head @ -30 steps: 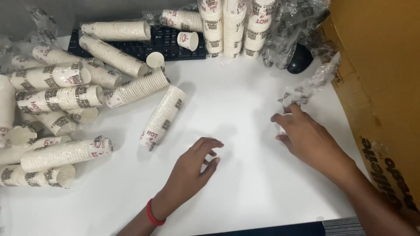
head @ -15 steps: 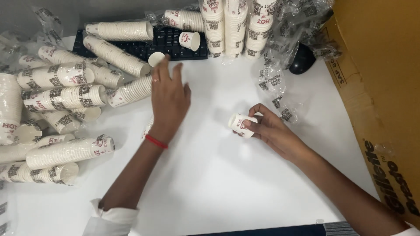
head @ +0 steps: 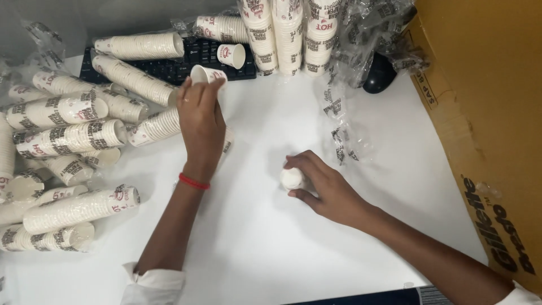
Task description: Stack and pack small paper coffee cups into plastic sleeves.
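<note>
A single paper cup (head: 207,74) is being gripped by the left hand (head: 201,121) at the far side of the white table (head: 271,248), just in front of the black keyboard (head: 169,61); the fingers are closed around the cup's side and its open mouth is turned to the left. A red band (head: 194,181) is being worn at that wrist. A second small cup (head: 292,179) is being held down on the tabletop by the right hand (head: 322,183), near the middle of the table, with the fingers curled over it and only its white base showing.

The left half of the table is being taken up by long sleeves of nested cups (head: 79,209) lying on their sides, one of them (head: 155,126) just left of the left hand and partly hidden by it. Another loose cup (head: 231,55) is lying on the keyboard, just beyond the held one. Tall stacks of cups (head: 285,34) are being kept upright at the far edge, behind the keyboard's right end. Crumpled clear plastic wrapping (head: 341,133) is trailing from those stacks down toward the right hand, and a black computer mouse (head: 379,74) is being half covered by it. The right side of the scene is being filled by a brown cardboard box (head: 480,113), whose wall is standing close beside the right forearm.
</note>
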